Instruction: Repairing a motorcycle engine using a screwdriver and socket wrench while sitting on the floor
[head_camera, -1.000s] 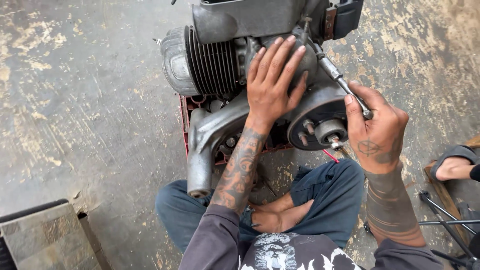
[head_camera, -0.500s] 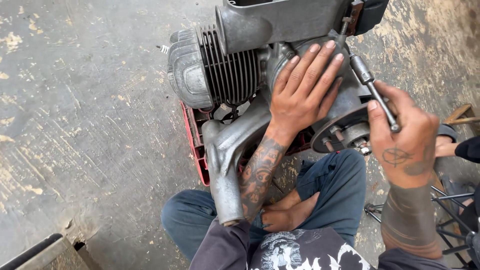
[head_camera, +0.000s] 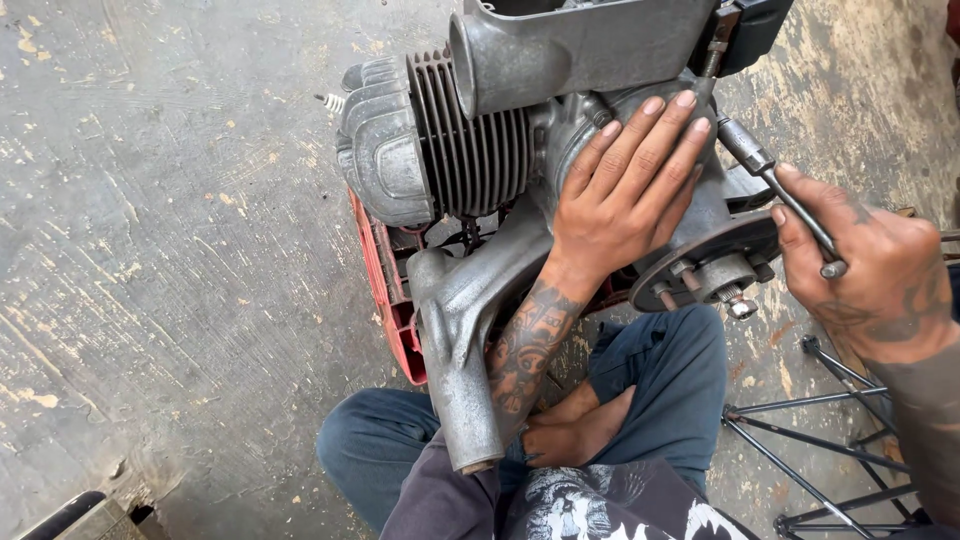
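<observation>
A red crate (head_camera: 385, 290) sits on the floor in the middle of the frame. A big grey engine (head_camera: 520, 150) rests on top of it and covers most of it, so only its left side and a bit of its inside show. What else lies in the crate cannot be seen.

The top of the engine is cut off by the upper edge of the frame. It has a ribbed cylinder (head_camera: 465, 135) at upper middle, and a long grey arm (head_camera: 460, 350) that reaches down toward the person's lap. A round metal disc (head_camera: 700, 265) with bolts sticks out on the engine's right side.

The left hand (head_camera: 625, 190) lies flat on the engine body, just right of the ribs. Its fingers are spread a little and point up and to the right. The forearm comes up from the lower middle of the frame.

The right hand (head_camera: 865, 265) is at the right edge. It is closed in a fist around the handle of a long metal wrench (head_camera: 775, 185). The wrench slants up and left to the top of the engine, where its tip is hard to make out.

The person sits cross-legged in blue trousers (head_camera: 660, 390), with a bare foot (head_camera: 570, 435) tucked under. A thin black metal stand (head_camera: 820, 440) lies at lower right, partly cut off.
</observation>
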